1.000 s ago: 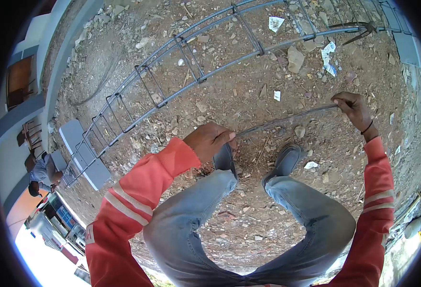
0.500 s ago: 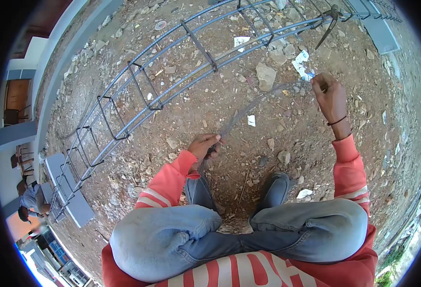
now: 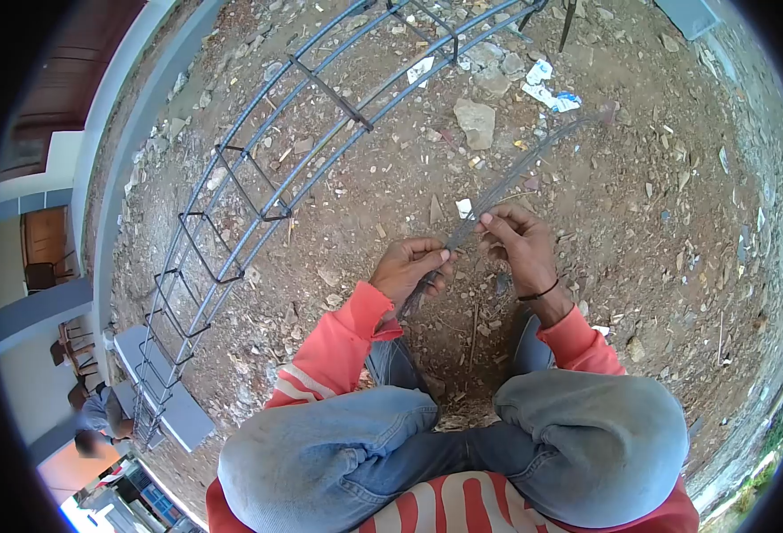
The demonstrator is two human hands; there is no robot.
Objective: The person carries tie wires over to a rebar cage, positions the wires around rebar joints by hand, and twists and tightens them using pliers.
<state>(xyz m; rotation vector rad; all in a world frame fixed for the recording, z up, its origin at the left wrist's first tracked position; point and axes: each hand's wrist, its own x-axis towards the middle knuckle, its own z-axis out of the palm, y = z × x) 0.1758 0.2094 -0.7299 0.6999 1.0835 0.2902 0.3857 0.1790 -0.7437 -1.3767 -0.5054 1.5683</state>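
A bundle of thin grey binding wire (image 3: 518,169) stretches from my left hand up and to the right over the dirt, its strands spreading a little at the far end. My left hand (image 3: 412,269) is closed around the lower part of the bundle, thumb on top. Close by on the right, my right hand (image 3: 523,249) has its thumb and forefinger pinched at the edge of the wires, just above the left hand. The other fingers of that hand are curled, partly hidden.
A long rebar cage (image 3: 271,209) with square stirrups curves across the left and top. Stones, including a large flat one (image 3: 474,123), and paper scraps (image 3: 547,93) lie on the ground. Another person (image 3: 103,417) is at the cage's far left end, near a grey board (image 3: 183,404).
My right hand has come down and left from the far end of the wire to beside my left hand. The view has shifted, with the cage now further left and up.
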